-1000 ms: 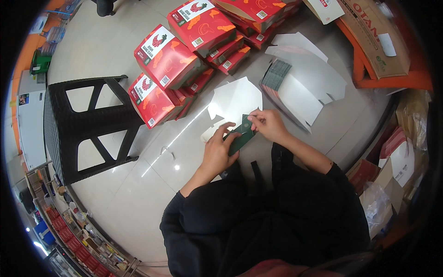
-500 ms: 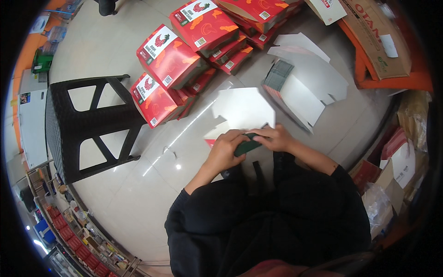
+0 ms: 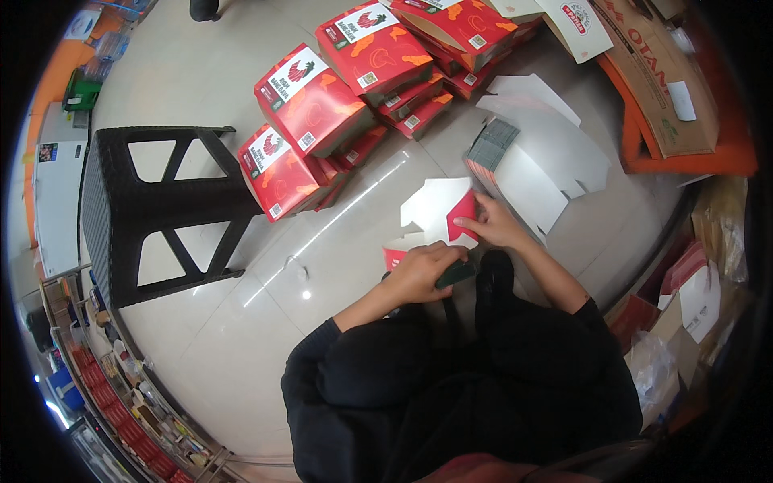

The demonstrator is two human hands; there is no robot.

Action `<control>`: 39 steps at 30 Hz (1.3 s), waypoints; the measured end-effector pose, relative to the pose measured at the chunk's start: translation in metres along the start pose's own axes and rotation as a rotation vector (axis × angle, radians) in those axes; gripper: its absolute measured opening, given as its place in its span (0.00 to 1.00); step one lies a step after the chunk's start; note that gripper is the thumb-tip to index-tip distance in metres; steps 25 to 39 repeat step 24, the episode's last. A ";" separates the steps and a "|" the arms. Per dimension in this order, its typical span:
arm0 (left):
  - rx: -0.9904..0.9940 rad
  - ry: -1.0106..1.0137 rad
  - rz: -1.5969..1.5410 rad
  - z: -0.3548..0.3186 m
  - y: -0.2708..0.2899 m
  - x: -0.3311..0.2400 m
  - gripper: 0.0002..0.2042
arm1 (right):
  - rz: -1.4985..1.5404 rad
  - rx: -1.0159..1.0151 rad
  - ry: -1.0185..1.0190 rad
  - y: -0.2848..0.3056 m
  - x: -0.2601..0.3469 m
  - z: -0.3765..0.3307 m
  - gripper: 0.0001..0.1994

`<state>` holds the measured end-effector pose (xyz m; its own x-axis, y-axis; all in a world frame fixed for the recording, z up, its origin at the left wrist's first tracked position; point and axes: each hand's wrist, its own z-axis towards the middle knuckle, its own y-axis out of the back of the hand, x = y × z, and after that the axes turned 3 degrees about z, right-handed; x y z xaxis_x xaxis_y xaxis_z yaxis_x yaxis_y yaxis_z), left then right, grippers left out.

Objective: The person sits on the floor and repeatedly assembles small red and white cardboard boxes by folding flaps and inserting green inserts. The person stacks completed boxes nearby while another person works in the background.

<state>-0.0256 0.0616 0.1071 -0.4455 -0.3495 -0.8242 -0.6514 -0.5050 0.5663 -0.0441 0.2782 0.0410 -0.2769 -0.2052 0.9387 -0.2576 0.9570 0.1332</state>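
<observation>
Between my hands is a partly folded paper food box (image 3: pixel 439 206), white inside and red outside, with a dark green panel low on its near side. My left hand (image 3: pixel 431 267) grips that near side, fingers curled over the green panel. At the box's right, my right hand (image 3: pixel 495 223) holds a raised red side panel, its thumb on the red face and the other fingers behind it. Just beyond the right hand lies a stack of flat, unfolded box blanks (image 3: pixel 535 173), white face up, with grey-green edges showing at one end.
Folded red boxes (image 3: pixel 310 101) are piled on the floor at the far middle. A black plastic stool (image 3: pixel 161 205) lies on its side at left. Brown cardboard cartons (image 3: pixel 656 88) rest on an orange surface at far right. Plastic bags and card pieces (image 3: pixel 684 306) stand at right.
My right hand has left the green panel and moved right and up to the red side panel. That panel now stands folded up. My left hand stays on the green side.
</observation>
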 end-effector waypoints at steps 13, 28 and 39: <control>-0.554 0.643 -1.519 -0.057 0.004 0.102 0.37 | 0.331 0.060 -0.207 0.002 -0.044 0.004 0.11; -0.247 0.616 -1.172 -0.031 -0.013 0.073 0.40 | -0.162 0.064 0.059 -0.012 -0.043 0.003 0.14; -0.247 0.616 -1.172 -0.031 -0.013 0.073 0.40 | -0.162 0.064 0.059 -0.012 -0.043 0.003 0.14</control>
